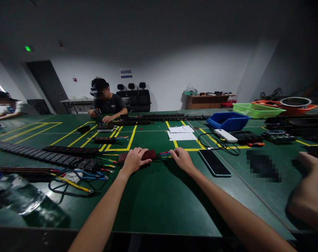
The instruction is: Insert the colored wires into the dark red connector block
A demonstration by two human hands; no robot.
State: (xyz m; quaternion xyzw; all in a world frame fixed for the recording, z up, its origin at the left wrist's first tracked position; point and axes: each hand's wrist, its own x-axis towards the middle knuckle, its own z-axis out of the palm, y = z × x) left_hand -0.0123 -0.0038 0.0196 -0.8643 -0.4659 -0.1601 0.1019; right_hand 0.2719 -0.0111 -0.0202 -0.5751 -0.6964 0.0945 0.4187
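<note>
On the green tabletop (153,203), our left hand (134,159) has fingers clamped on the dark red block (150,154); our right hand (183,158) pinches the coloured wires (163,154), best kept untwisted.

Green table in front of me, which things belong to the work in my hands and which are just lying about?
Likely part of the work:
dark red block, under the left hand
colored wires, at the right hand

Probably just lying about:
phone
clear bottle
white papers
</note>
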